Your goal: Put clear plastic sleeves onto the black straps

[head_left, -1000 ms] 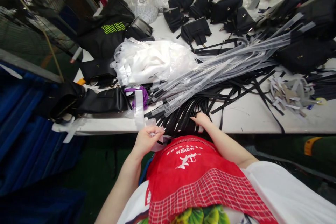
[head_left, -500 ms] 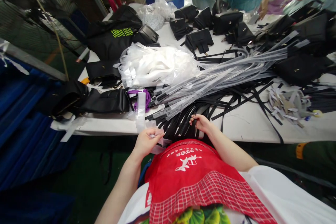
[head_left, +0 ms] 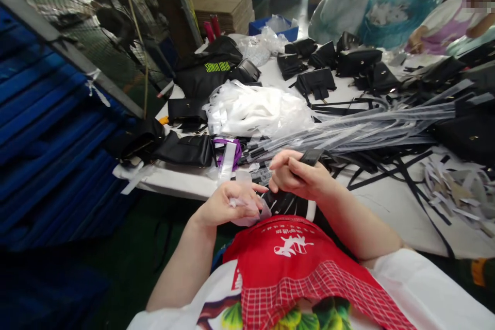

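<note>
My left hand point(head_left: 218, 205) is at the table's front edge with a thin translucent plastic strip point(head_left: 244, 180) caught between palm and fingers, some fingers stretched out. Just right of it, raised higher, my right hand point(head_left: 305, 180) is closed around a black strap point(head_left: 312, 157), whose end loops over the knuckles. Beneath both hands lies a bundle of black straps point(head_left: 284, 202), partly hidden by them. Clear plastic sleeves point(head_left: 348, 131) with straps inside stretch across the table behind my right hand. A heap of white strips point(head_left: 259, 111) lies farther back.
Black bags point(head_left: 185, 149) line the left edge, near a purple cord point(head_left: 236, 154). More black bags point(head_left: 315, 82) stand at the back. Scrap strips point(head_left: 456, 191) are piled at right. A co-worker point(head_left: 436, 33) is at the far right. Blue panels point(head_left: 46, 139) stand left of the table.
My right hand has risen from the strap bundle with a black strap in it. The left hand's fingers have spread somewhat around the plastic. The camera view has tilted up and turned left.
</note>
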The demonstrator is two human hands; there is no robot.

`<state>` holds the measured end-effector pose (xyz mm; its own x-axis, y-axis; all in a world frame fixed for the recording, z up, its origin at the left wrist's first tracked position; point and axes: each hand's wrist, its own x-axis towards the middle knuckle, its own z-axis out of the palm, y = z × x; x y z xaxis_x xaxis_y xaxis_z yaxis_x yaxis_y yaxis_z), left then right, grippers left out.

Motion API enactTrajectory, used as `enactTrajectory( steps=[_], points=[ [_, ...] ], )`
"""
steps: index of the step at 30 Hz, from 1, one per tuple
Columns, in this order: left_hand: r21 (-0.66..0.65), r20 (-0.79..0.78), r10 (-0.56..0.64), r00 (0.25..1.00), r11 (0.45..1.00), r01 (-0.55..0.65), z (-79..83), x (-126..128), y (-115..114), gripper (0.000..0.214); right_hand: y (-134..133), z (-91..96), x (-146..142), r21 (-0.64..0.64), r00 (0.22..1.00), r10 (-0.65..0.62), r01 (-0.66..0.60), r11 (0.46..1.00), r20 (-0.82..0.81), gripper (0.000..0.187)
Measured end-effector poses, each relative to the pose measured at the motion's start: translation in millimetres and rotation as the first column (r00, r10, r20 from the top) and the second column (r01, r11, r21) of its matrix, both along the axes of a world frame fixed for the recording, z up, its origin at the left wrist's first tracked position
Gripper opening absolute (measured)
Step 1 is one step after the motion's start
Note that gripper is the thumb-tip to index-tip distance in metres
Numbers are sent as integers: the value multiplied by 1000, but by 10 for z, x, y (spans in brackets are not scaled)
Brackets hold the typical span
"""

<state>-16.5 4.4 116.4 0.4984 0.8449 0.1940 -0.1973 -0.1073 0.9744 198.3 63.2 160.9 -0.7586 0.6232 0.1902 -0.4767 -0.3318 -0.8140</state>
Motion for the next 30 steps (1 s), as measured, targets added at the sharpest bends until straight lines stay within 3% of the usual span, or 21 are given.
enactTrajectory(
  steps=[3,6,11,14,18,21,26,30],
  points=[
    [3,36,-10,999,1000,10,86,-31,-22,20,-43,256,-104,149,998,65,-61,987,-21,30],
    [-26,4,-24,1000,999,24,68,-41,-43,20,84,374,-144,118,999,-49,51,992,-14,27],
    [-111,-160,-168,973,982,152,-160,-71,-80,24,472,180,-40,-29,927,-350,357,934,136,30],
    [-112,-259,-101,961,991,74,-273,-129,-109,23,604,-32,82,-77,886,-385,416,906,260,27],
    [-42,-303,166,938,982,-187,-291,-188,-128,21,596,-272,167,-136,839,-296,394,909,457,28],
    [-18,-331,302,894,945,-326,-275,-177,-121,20,497,-364,133,-218,863,-141,275,936,486,39],
    [-17,-381,348,857,924,-383,-314,-107,-104,18,292,-417,-25,-188,894,27,65,980,448,44],
    [23,-419,345,840,928,-371,-264,-66,-102,16,242,-443,-124,-79,895,-36,79,994,444,56]
  ],
)
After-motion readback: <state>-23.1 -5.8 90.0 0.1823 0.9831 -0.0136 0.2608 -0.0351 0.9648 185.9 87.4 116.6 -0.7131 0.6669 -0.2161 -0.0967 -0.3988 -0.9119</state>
